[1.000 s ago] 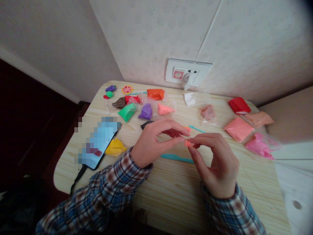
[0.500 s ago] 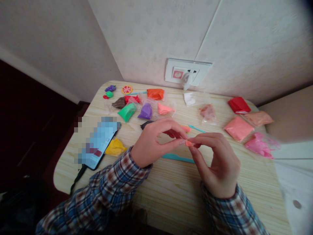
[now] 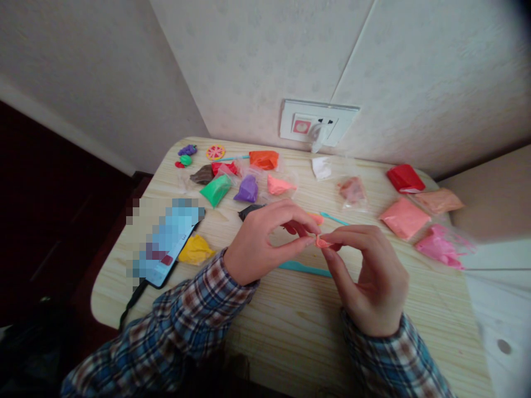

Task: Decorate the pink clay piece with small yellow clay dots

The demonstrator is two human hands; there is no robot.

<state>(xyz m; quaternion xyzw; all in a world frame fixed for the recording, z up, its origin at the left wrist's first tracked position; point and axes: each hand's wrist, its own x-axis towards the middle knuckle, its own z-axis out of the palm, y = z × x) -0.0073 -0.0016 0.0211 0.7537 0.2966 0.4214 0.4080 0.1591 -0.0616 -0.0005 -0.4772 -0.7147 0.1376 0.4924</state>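
Note:
Both hands meet above the middle of a light wooden table [image 3: 290, 326]. My left hand [image 3: 265, 240] and my right hand [image 3: 369, 276] pinch a small lump of salmon-pink clay [image 3: 320, 241] between thumbs and fingertips. Under the hands lies a teal plastic modelling tool [image 3: 305, 269]. A second thin teal tool [image 3: 334, 219] lies just beyond the fingers. Both sleeves are plaid.
Bags of clay lie about: green [image 3: 216, 189], purple [image 3: 248, 189], orange [image 3: 264, 159], yellow [image 3: 196, 250], red [image 3: 405, 178], salmon [image 3: 404, 217], pink [image 3: 440, 246]. A phone [image 3: 166, 243] on a cable lies left. Small clay figures [image 3: 186, 155] sit at the far left corner. A wall socket [image 3: 317, 122] is behind.
The fingertips of both hands have drawn slightly closer on the small clay lump and shifted it a little; the hands stay in the same place.

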